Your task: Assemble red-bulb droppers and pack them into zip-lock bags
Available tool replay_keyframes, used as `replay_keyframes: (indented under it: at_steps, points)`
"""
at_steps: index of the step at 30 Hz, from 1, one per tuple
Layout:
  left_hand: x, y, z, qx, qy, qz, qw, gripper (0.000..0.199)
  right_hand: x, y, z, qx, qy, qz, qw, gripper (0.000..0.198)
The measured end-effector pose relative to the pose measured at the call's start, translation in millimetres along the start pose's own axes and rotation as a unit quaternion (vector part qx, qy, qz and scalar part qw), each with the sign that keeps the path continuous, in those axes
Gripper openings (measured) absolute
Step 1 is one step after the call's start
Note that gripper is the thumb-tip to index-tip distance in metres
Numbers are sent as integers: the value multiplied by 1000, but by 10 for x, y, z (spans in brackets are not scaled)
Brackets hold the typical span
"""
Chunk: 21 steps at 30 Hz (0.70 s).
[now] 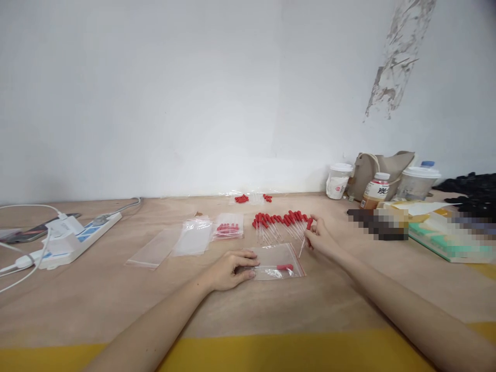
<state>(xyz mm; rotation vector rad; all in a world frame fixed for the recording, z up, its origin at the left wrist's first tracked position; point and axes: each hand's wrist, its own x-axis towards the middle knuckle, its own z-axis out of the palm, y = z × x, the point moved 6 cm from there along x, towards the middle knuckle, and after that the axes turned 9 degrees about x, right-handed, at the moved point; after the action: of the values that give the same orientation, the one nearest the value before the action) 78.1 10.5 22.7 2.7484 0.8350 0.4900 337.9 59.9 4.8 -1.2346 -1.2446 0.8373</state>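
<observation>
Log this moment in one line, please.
left hand: on clear bag | right hand: holding red-topped dropper | in bag: red top | beyond: loose droppers

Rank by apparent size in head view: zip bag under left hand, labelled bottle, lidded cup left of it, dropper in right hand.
1. Zip bag under left hand
2. Labelled bottle and lidded cup: too alike to rank
3. Dropper in right hand

Saw a lidded white cup (336, 185) and a bottle (375, 191) by a beige bag (393, 166) at right, a power strip (95, 232) and probably a phone (28, 235) at left.
</observation>
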Motion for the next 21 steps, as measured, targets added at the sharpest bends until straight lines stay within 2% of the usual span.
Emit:
replay_keyframes:
  at_steps: [3, 8, 10, 13, 15, 17, 19, 21]
  points:
    - [-3, -5, 1, 5, 0, -1, 1000, 34, -114, 99, 35, 97, 23, 37, 994, 49]
    - [0, -2, 2, 15, 5, -4, 1000, 37, -292, 119, 203, 233, 25, 125, 964, 29]
    - [2, -2, 1, 20, 7, -10, 1000, 41, -351, 105, 221, 250, -4, 153, 956, 23]
    - [1, -5, -1, 25, 9, -17, 1000, 44, -391, 82, 202, 183, -107, 167, 963, 20]
    - [0, -3, -6, 23, 14, -16, 1000, 45, -384, 43, 177, 98, -183, 121, 971, 22]
    - [1, 1, -12, 20, 17, -14, 1000, 45, -367, -12, 170, 24, -227, 42, 973, 26]
    - [3, 6, -14, 17, 17, -11, 1000, 45, -359, -60, 193, -20, -234, -33, 972, 26]
    - [5, 9, -14, 15, 18, -8, 1000, 44, -369, -77, 248, -34, -226, -69, 971, 25]
